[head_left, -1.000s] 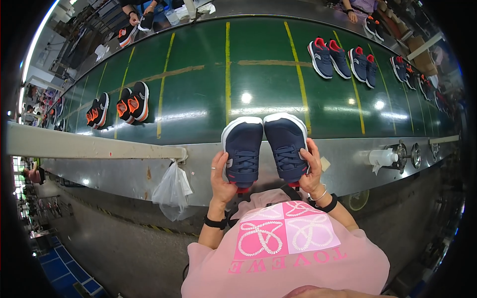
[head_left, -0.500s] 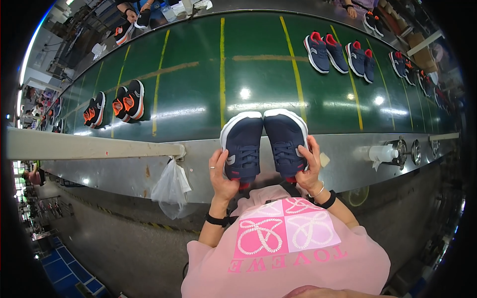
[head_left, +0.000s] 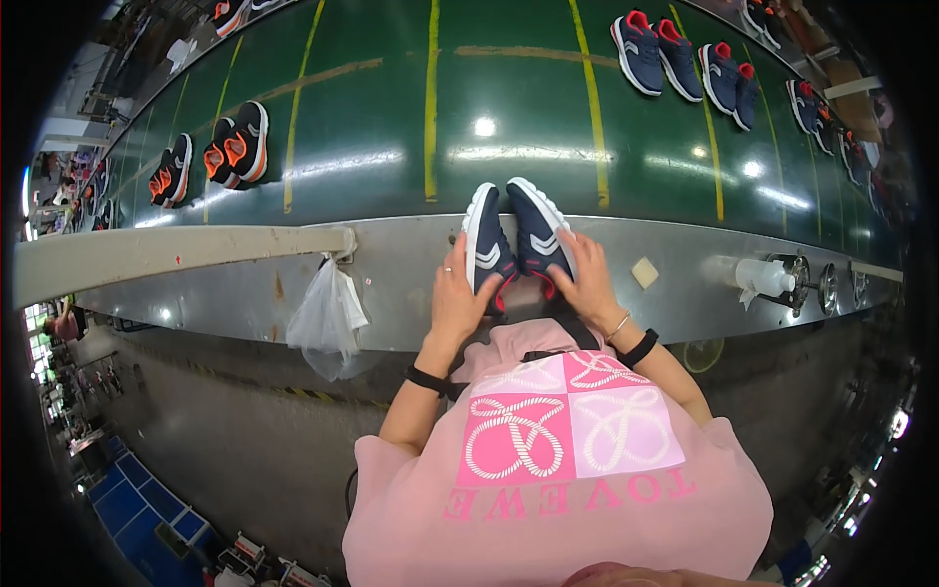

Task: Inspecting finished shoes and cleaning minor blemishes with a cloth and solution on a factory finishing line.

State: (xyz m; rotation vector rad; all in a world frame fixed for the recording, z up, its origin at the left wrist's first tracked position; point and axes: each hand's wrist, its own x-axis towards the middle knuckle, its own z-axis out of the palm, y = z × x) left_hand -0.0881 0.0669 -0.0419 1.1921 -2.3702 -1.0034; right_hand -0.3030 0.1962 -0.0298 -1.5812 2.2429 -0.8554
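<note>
Green conveyor belt (head_left: 391,117), yellow lines, carrying spaced shoe pairs. Grey metal ledge (head_left: 685,293) along its near edge. Clear plastic bag (head_left: 328,313) hanging at the ledge. Pair of navy sneakers (head_left: 514,240), tipped on their sides, soles together, on the ledge. Left hand (head_left: 455,298) and right hand (head_left: 587,279) clasp the pair from either side, fingers curled.

Glossy green belt (head_left: 372,127), brushed metal ledge (head_left: 391,284), crinkled plastic bag (head_left: 328,318)

The person wears a pink short-sleeved shirt with a checked rope-knot print, black wristbands, and a thin bracelet.
</note>
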